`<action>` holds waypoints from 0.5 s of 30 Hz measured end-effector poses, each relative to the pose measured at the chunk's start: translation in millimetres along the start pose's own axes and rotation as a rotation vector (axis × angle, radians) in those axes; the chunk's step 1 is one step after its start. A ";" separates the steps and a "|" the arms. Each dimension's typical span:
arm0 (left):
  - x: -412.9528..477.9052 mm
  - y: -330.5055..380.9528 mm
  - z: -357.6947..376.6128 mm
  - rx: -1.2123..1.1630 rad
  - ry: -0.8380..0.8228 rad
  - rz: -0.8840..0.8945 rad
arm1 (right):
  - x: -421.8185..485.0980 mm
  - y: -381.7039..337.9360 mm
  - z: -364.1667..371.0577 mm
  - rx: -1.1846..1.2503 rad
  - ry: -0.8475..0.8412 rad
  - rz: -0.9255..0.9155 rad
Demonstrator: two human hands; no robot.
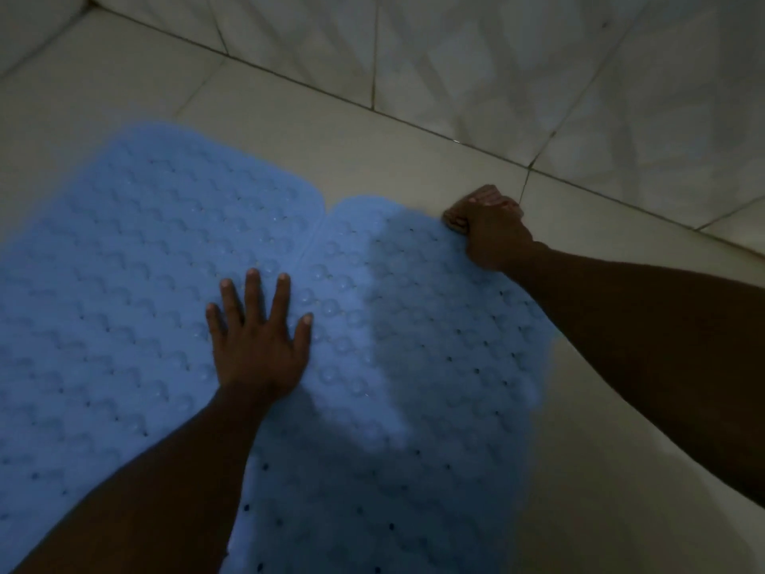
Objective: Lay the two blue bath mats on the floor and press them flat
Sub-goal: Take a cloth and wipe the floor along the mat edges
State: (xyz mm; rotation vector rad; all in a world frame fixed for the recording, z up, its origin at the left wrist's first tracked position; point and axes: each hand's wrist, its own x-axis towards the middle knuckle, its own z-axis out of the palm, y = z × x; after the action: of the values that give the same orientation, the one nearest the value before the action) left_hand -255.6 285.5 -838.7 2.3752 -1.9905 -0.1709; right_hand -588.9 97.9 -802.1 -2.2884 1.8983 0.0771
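Two blue rubber bath mats lie side by side on the tiled floor (414, 142), their long edges meeting in a seam. The left mat (136, 258) has a wavy raised pattern. The right mat (414, 333) shows round suction bumps and small holes. My left hand (258, 337) lies flat with fingers spread on the left mat, right beside the seam. My right hand (490, 225) is at the far right corner of the right mat, fingers curled, gripping that corner at floor level.
Pale floor tiles surround the mats. A tiled wall (538, 55) rises just beyond the mats' far edges, running diagonally from upper left to right. Bare floor shows at right of the right mat. The light is dim.
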 end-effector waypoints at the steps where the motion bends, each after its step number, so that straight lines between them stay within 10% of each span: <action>1: -1.8 5.6 -2.4 -0.006 0.038 0.018 | 0.1 5.3 4.5 -0.032 0.021 -0.002; 6: -79.5 119.7 0.8 -0.079 -0.016 0.315 | -8.4 16.8 4.5 -0.105 0.087 -0.101; 15: -122.1 177.2 4.0 -0.059 -0.356 0.223 | -46.8 94.3 17.1 -0.141 0.149 -0.001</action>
State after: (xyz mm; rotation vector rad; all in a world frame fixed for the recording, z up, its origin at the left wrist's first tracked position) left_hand -450.5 374.3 -817.7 2.1882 -2.3399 -0.6753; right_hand -689.0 129.4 -821.2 -2.4493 2.0238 0.0423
